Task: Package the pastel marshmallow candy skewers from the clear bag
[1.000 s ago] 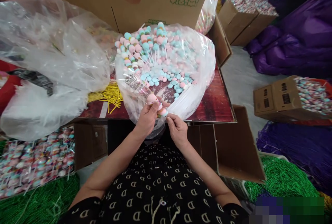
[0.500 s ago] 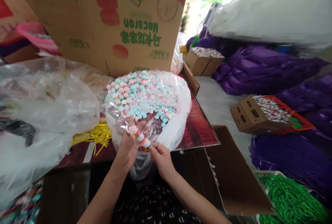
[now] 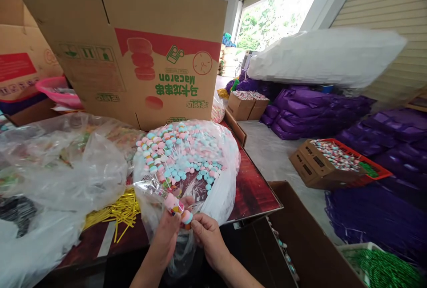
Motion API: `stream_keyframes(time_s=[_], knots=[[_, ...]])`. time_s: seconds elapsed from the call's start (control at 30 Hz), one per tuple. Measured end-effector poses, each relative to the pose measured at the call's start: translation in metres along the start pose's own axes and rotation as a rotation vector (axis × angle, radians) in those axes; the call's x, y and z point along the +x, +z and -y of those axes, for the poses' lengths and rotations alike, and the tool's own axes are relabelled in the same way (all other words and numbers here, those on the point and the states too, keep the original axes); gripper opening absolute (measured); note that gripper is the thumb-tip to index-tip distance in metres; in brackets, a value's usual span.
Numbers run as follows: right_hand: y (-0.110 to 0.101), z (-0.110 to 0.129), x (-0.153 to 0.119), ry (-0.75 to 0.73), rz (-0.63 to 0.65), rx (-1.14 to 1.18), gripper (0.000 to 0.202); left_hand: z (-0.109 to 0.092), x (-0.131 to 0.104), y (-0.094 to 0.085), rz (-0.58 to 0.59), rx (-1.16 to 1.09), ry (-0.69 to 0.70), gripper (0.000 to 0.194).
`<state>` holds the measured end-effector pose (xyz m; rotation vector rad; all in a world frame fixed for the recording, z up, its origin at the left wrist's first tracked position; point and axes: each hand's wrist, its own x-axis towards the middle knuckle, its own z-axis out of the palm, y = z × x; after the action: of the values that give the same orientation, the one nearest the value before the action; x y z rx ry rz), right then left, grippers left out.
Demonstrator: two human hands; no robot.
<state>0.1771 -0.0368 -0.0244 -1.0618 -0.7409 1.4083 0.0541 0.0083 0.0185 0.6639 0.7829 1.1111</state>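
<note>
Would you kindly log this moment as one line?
left hand: holds candy stick | right hand: at its lower end | behind: candy bag on table

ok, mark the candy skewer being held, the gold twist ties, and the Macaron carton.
candy skewer [image 3: 182,211], head view, pink and blue pieces between the hands
gold twist ties [image 3: 122,210], head view, middle of the pile
Macaron carton [image 3: 133,8], head view, plain upper flap

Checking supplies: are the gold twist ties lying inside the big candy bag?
No, the gold twist ties lie loose on the table, left of the candy bag.
</note>
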Motion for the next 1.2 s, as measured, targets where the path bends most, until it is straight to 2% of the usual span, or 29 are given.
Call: stream_keyframes(time_s=[0.1,0.23,0.33,0.53,0.63,0.8,0.9,1.07,1.13,1.2], knots=[[0.0,0.002,-0.001,0.038,0.013,0.019,0.064,-0.018,0.003,-0.006,0.035,-0.052,0.118,0.079],[0.002,0.002,-0.005,0.037,0.041,0.007,0.064,-0.034,0.01,0.002,-0.067,-0.05,0.107,0.059],[0.003,0.002,-0.007,0.026,0.037,-0.011,0.064,-0.026,0.008,0.012,-0.13,-0.072,0.096,0.049],[0.006,0.001,-0.005,0.026,-0.021,-0.023,0.067,0.003,-0.004,0.02,-0.102,-0.093,0.041,0.046],[0.004,0.0,-0.004,0.004,0.022,-0.087,0.068,-0.002,-0.002,0.019,-0.122,-0.119,0.013,0.05],[-0.007,-0.002,-0.001,-0.064,0.161,-0.301,0.07,-0.023,0.008,0.012,-0.198,-0.143,0.106,0.055],[-0.009,-0.01,0.002,-0.054,0.177,-0.314,0.073,-0.014,0.008,0.008,-0.185,-0.107,0.078,0.051],[-0.006,-0.027,0.009,-0.025,0.13,-0.238,0.077,0.018,0.0,0.008,-0.261,-0.075,0.057,0.051],[-0.005,-0.029,0.011,-0.002,0.111,-0.219,0.077,0.019,-0.002,0.008,-0.259,-0.062,0.05,0.053],[-0.005,-0.028,0.012,0.031,0.124,-0.223,0.077,0.009,-0.001,0.007,-0.226,-0.099,0.069,0.063]])
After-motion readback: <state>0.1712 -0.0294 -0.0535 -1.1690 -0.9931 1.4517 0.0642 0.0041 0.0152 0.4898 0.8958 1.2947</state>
